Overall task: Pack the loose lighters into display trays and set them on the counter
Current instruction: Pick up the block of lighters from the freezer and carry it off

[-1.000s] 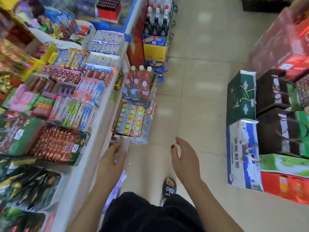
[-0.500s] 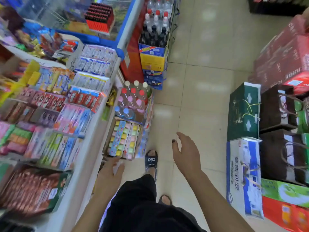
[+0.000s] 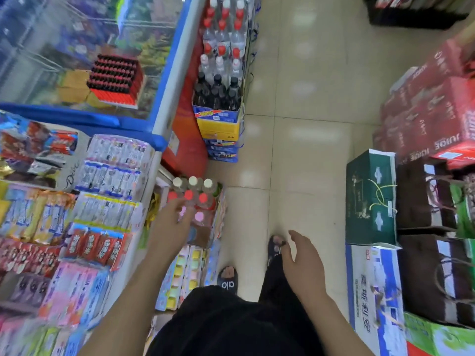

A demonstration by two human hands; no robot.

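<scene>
One tray of red lighters [image 3: 114, 79] with black tops was all that showed of the task's goods, and it sat on the glass top of the blue-framed counter [image 3: 164, 73], up and to the left of the person, well apart from both hands. By its full, even rows it looked packed and already set in place, so I judged at least one tray done. No loose lighters and no empty trays were visible anywhere in the view, so how many remained could not be told.

Neither hand carried anything that I could make out. The left hand [image 3: 171, 224] was stretched forward with its fingers loosely spread, above the pink and red caps of a case of small bottles [image 3: 195, 201] beside the snack shelf [image 3: 108, 191]; whether it touched them could not be told (the blur there was heavy). The right hand [image 3: 303, 258] hung open over the tiled floor [image 3: 295, 150], fingers relaxed and apart, empty.

The person stood in the aisle in dark clothes and sandals, with stacked gift boxes [image 3: 370, 199] along the right. Judging from this alone, the moment fell between steps, probably walking toward the counter or toward more stock; the remaining packing, if any, lay out of sight.
</scene>
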